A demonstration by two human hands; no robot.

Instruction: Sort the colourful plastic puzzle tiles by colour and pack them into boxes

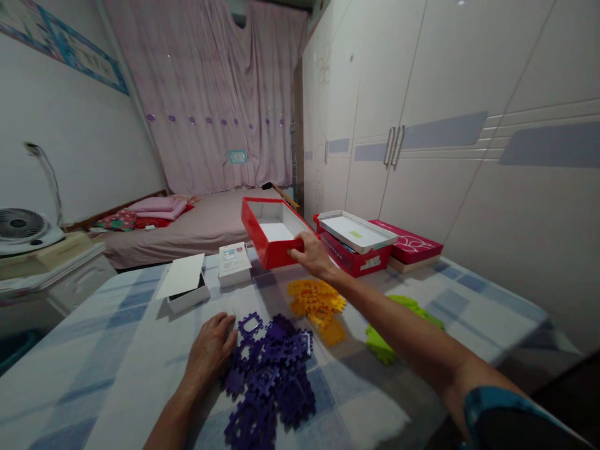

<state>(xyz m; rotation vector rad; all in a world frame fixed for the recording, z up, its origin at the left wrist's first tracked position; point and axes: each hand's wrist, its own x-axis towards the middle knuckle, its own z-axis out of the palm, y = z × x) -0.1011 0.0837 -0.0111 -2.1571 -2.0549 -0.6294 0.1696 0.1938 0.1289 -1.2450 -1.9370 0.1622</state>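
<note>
My right hand (312, 253) grips the near edge of an open red box (285, 255) with a white inside. The box is tilted and seems to be held just over the far part of the table. On the cloth, my left hand (213, 340) lies palm down, holding nothing, its fingertips beside a heap of dark purple interlocking plastic pieces (272, 372). A smaller pile of orange-yellow pieces (316, 300) sits beneath my right forearm. Lime green pieces (382, 344) lie to the right, partly hidden by that arm.
At the far right stand a red box with a white tray (356, 231) on top and a flat crimson box (412, 240). Two white boxes, one closed (234, 265) and one with its lid askew (185, 278), are at the far left. A checked cloth (103, 350) covers the table.
</note>
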